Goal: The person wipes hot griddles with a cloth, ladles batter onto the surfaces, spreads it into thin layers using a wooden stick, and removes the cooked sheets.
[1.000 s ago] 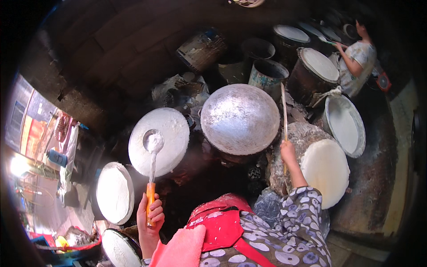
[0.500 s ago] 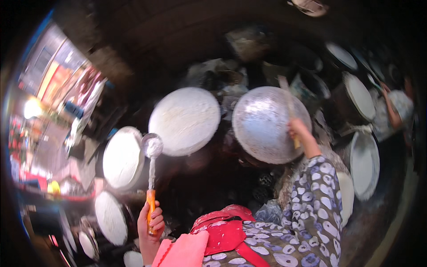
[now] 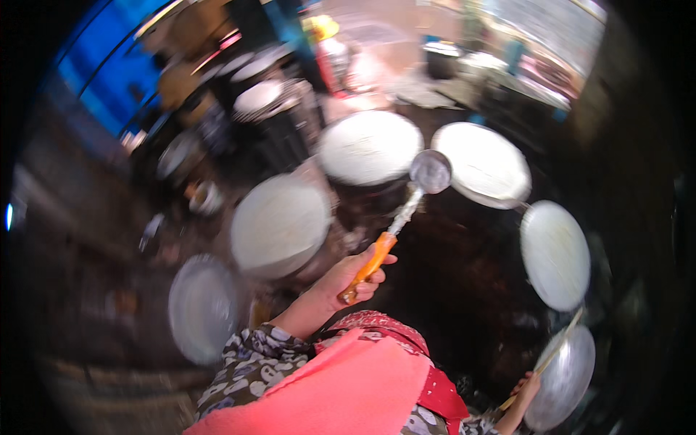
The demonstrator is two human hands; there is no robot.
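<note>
My left hand (image 3: 362,279) is closed round the orange handle of a metal ladle (image 3: 431,172). White residue coats its shank, and the bowl is held over the gap between two round pans covered in white, a left one (image 3: 370,148) and a right one (image 3: 481,163). At the lower right my right hand (image 3: 529,384) grips a long, flat wooden stick (image 3: 564,342). That stick crosses the edge of a bare, shiny metal pan (image 3: 571,384). Between this pan and the ladle is another white-covered pan (image 3: 556,255).
To the left are a large pale round pan (image 3: 281,226) and a blurred one (image 3: 203,308). Stacked round plates (image 3: 259,98) stand behind them, with a dark pot (image 3: 442,58) on a cluttered ledge farther back. Blue sheeting (image 3: 105,65) hangs at the far left.
My view has swung to the left, so the bare pan and right hand now lie at the lower right. The ladle's bowl, heaped with white stuff before, now looks mostly grey. Both hands keep their hold.
</note>
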